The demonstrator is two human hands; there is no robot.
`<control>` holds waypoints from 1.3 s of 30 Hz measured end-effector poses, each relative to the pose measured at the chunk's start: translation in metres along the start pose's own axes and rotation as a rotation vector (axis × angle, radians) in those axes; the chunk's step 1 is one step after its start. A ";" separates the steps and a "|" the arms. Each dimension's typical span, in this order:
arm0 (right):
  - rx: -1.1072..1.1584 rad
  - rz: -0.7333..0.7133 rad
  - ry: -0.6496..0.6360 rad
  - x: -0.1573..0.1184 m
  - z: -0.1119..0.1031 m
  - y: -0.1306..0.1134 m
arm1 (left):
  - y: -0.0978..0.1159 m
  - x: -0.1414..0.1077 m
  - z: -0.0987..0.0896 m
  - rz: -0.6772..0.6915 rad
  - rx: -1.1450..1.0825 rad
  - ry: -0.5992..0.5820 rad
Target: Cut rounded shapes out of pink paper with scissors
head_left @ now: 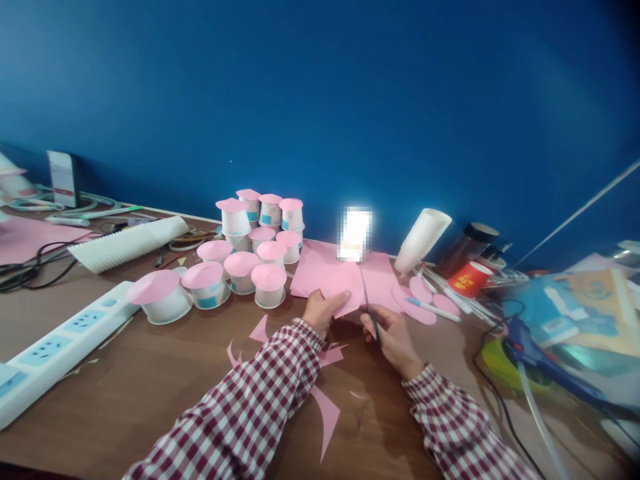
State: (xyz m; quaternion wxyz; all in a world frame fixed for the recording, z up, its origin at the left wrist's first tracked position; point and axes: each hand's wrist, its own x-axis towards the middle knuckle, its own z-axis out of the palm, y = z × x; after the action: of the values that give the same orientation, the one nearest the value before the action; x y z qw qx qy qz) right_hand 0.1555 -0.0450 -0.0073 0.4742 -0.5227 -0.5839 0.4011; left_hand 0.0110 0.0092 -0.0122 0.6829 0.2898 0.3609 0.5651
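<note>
My left hand [323,311] pinches a piece of pink paper [346,283] by its lower edge, thumb on top. In my right hand [393,337] is a pair of scissors [373,320], with the fingers wrapped round the handles. The dark blades point away from me and lie along the right side of the paper. Under and behind the piece lies a larger pink sheet [307,267]. Pink offcuts [326,417] are scattered on the brown table [200,387] around my left forearm.
Left of my hands stand several upturned paper cups [207,293] topped with pink discs. A white power strip [65,347] lies further left. On the right are cut pink discs [421,290], a leaning cup stack [425,233], a red cup [470,279] and a blue glue gun [545,363] with its cord.
</note>
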 end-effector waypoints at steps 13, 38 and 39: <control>0.006 0.020 -0.009 0.000 -0.001 0.002 | 0.007 -0.004 0.001 -0.028 0.016 -0.016; 0.054 0.002 0.006 0.000 0.002 0.007 | -0.001 -0.002 -0.002 -0.015 0.099 -0.056; 0.054 0.002 0.006 0.000 0.002 0.007 | -0.001 -0.002 -0.002 -0.014 0.104 -0.054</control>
State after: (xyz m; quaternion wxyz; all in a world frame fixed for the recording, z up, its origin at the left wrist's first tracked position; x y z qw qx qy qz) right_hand 0.1551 -0.0440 -0.0146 0.4895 -0.5115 -0.5710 0.4157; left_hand 0.0099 0.0073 -0.0133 0.6804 0.3376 0.3731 0.5329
